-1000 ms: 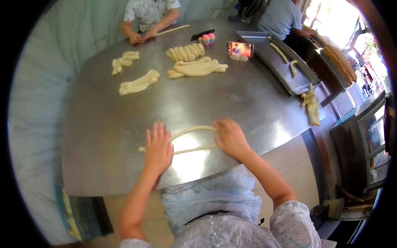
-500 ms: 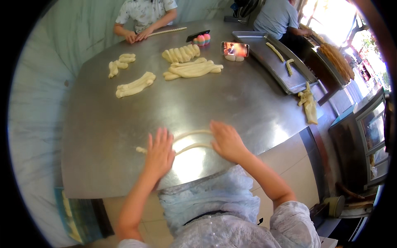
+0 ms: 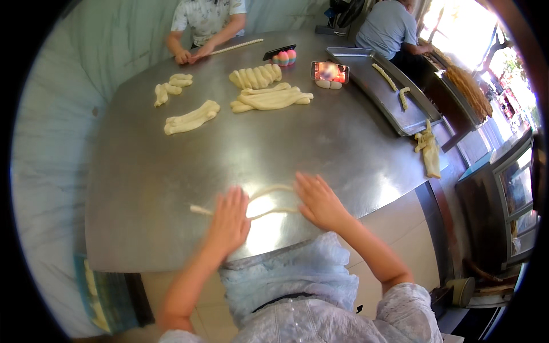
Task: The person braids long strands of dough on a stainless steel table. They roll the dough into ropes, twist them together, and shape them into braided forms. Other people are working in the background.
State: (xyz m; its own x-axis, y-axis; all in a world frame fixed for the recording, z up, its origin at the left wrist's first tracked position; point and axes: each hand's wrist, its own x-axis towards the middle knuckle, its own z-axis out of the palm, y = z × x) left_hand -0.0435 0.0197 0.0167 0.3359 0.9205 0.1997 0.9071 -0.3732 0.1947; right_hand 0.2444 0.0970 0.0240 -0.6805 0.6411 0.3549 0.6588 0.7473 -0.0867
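A thin pale dough strand (image 3: 273, 211) lies doubled on the metal table (image 3: 229, 154), its two lengths bowed apart between my hands. My left hand (image 3: 229, 220) lies flat over the left part of the strand, fingers outstretched and pointing away from me; a short dough end sticks out beyond it on the left. On the other side my right hand (image 3: 318, 200) rests with extended fingers on the right end of the loop, hiding it. Both hands are slightly blurred.
Dough strips (image 3: 271, 97), a row of dough pieces (image 3: 255, 76) and smaller lumps (image 3: 166, 91) lie farther back. A tray (image 3: 412, 120) holds twisted dough. Limp dough (image 3: 429, 151) sits at the right edge. Two phones stand propped. One person (image 3: 209, 23) rolls dough opposite; another sits beyond the tray.
My left hand has slid a little to the right and nearer me along the strand. My right hand has shifted slightly right. The whole view has moved a little.
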